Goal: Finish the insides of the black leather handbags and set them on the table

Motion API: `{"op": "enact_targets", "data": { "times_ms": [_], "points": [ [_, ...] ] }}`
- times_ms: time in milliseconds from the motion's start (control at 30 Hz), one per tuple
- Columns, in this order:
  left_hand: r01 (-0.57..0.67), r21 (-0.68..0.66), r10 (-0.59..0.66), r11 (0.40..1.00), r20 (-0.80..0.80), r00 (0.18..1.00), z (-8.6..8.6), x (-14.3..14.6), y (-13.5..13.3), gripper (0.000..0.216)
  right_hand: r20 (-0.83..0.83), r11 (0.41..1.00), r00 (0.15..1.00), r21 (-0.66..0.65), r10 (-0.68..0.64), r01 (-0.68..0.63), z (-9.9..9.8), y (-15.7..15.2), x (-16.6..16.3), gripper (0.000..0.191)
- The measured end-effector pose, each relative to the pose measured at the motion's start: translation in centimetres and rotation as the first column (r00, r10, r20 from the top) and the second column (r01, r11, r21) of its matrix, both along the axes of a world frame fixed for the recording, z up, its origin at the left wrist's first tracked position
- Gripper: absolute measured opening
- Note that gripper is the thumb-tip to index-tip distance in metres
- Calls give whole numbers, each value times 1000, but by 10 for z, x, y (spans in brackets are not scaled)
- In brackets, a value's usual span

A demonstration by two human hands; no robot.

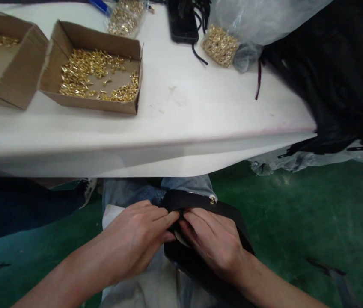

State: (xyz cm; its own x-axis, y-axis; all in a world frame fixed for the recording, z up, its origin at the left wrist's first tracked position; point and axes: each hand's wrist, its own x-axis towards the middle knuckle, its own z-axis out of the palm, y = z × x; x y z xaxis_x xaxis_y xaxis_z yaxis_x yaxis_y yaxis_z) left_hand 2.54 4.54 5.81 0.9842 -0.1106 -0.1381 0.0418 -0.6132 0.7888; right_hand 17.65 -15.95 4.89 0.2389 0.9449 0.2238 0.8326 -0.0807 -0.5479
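A black, leather-like piece (233, 210), whose exact kind I cannot make out, rests across the lap. A small gold metal fitting (212, 200) shows on its upper edge. My left hand (146, 231) is closed, its fingertips pinching the piece near the middle. Facing it, my right hand (215, 237) is closed too, with curled fingers gripping the same spot. The two sets of fingertips almost meet, and they hide whatever small part lies between them.
Cardboard boxes of small gold fittings, one box (96, 105) nearer, stand on the white-covered table (181, 124). Behind are a bag of gold pieces (220, 46), a black device (183, 25) and plastic wrap. Black material (345, 72) hangs over the right edge. Another person's leg (24, 205) is at left.
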Motion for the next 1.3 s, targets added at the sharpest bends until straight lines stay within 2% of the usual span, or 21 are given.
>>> {"op": "enact_targets", "data": {
  "times_ms": [200,300,400,467,633,767,867,967,1100,1133,1300],
  "points": [
    [59,27,-57,998,-62,996,-1,-4,5,36,60,999,998,30,36,-37,5,4,1,13],
    [87,61,-82,994,-76,994,0,-3,10,34,104,996,993,56,59,-66,7,6,2,16],
    [102,-24,-104,994,-95,990,0,-3,16,26,113,994,989,48,96,-102,6,3,0,20],
    [97,-68,-102,993,-85,991,0,-3,20,22,113,992,986,31,119,-123,3,1,-1,23],
    [96,-55,-99,994,-53,994,2,-3,23,13,112,985,978,-7,173,-174,-2,-2,-4,27],
    [77,-77,-79,994,-21,997,0,-7,16,12,84,968,970,-127,229,-217,-1,-1,-4,29],
    [7,-8,-7,1000,58,998,-7,-11,6,20,95,960,962,-136,258,-244,0,4,-2,32],
    [-113,93,99,989,151,984,-14,-14,-6,23,103,960,957,-109,270,-259,0,11,0,31],
    [-224,82,213,971,128,969,-18,-17,-14,13,29,950,962,-169,273,-264,0,20,2,27],
    [-248,61,241,967,110,964,-18,-19,-15,17,-2,942,961,-193,278,-273,0,21,3,27],
    [-386,14,386,922,23,922,-18,-23,-17,71,-70,895,947,-312,313,-319,1,25,6,32]
  ]
}}
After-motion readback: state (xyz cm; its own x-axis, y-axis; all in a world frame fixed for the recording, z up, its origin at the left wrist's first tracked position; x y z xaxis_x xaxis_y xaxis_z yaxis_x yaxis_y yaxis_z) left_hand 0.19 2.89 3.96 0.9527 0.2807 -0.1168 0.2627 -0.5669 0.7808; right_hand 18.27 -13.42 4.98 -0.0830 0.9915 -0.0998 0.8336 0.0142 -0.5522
